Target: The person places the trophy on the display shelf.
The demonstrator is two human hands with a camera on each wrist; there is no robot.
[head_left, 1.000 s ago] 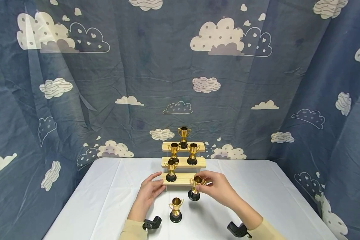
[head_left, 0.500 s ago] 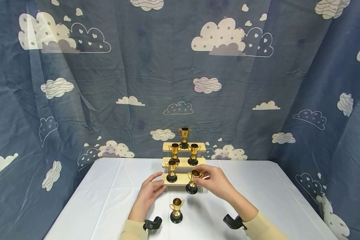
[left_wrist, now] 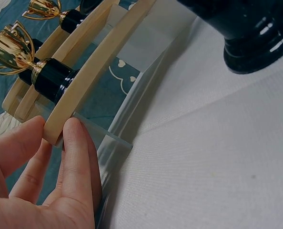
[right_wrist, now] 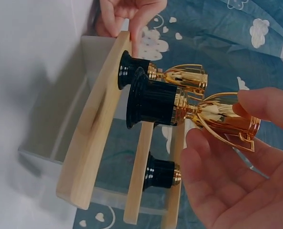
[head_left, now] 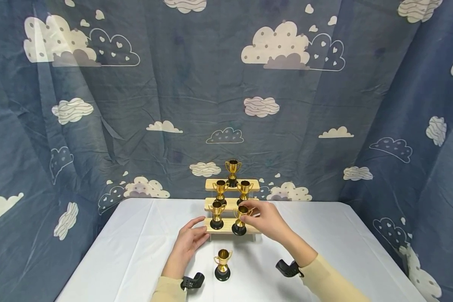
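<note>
- Pinching a gold trophy cup (head_left: 240, 218), the right hand (head_left: 266, 219) holds it at the wooden stepped stand's (head_left: 249, 229) lowest shelf, base seemingly just touching.
- Left hand (head_left: 190, 240) fingers lie straight against the stand's left end.
- Another trophy (head_left: 216, 214) stands beside; one trophy (head_left: 223, 264) sits on the white tablecloth (head_left: 128, 251).

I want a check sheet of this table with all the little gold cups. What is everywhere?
Surface: white tablecloth, flat.
Job's things: three-step wooden stand bearing five gold trophy cups with black bases; the fifth gold trophy cup sits near the bottom step's front edge; a sixth lone gold cup stands on the cloth.
Clutter: nothing seen.
Hands: left hand touches the stand's left end; right hand pinches the fifth cup.
Cables: nothing seen.
Surroundings: blue cloud-print curtain.
</note>
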